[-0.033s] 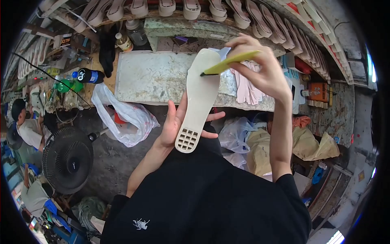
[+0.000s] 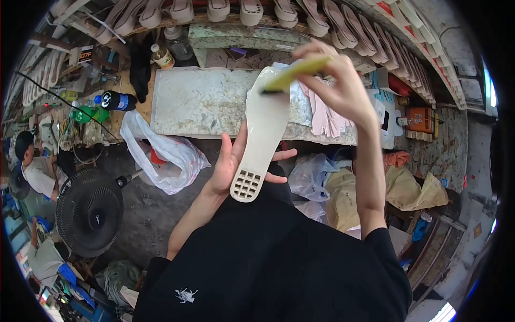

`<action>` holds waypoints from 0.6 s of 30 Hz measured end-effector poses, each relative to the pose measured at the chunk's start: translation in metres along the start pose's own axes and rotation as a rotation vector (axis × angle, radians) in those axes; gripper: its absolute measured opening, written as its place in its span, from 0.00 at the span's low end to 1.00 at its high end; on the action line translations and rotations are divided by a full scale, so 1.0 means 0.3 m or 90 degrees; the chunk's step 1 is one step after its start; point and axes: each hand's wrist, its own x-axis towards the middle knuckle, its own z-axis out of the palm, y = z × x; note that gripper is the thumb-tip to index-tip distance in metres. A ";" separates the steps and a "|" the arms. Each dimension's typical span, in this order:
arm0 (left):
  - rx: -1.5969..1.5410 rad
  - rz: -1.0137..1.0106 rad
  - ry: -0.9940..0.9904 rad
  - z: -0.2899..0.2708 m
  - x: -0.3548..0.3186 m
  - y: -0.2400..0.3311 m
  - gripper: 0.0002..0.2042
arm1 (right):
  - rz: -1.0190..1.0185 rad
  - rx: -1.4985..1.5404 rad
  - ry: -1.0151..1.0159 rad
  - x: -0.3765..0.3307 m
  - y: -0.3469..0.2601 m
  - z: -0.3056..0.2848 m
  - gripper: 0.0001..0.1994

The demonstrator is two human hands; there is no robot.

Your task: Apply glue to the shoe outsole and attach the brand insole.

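Atop L hand point(image 2: 228, 163), insole point(image 2: 264, 134) (brush point(image 2: 292, 74) above)

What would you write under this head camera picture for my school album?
A left hand holds a pale shoe sole while the right hand brushes it with a yellow-handled brush above a worn workbench.

Open air is left around the raised left hand point(image 2: 232, 163) and right hand point(image 2: 343, 88), above the floor. Ahead, bare room is offered by the worn slab point(image 2: 206, 102), though its right end is taken up by pink soles point(image 2: 327, 115). The left is blocked by a white plastic bag point(image 2: 163, 153) and a black fan point(image 2: 88, 212); the right by stuffed bags point(image 2: 343, 190).
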 end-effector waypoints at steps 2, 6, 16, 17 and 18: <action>0.023 -0.015 -0.019 -0.006 -0.001 0.005 0.42 | 0.009 -0.094 0.156 0.044 0.070 0.063 0.09; -0.003 0.019 -0.008 -0.007 0.001 0.004 0.42 | 0.088 0.076 0.355 0.015 0.003 0.068 0.08; 0.036 0.116 0.156 -0.008 0.057 0.026 0.43 | 0.109 0.127 0.355 -0.238 -0.141 0.258 0.07; 0.051 0.117 0.120 -0.011 0.061 0.034 0.43 | 0.117 0.057 0.295 -0.243 -0.169 0.281 0.07; 0.041 0.128 0.139 -0.012 0.066 0.036 0.43 | 0.124 -0.011 0.234 -0.247 -0.187 0.294 0.06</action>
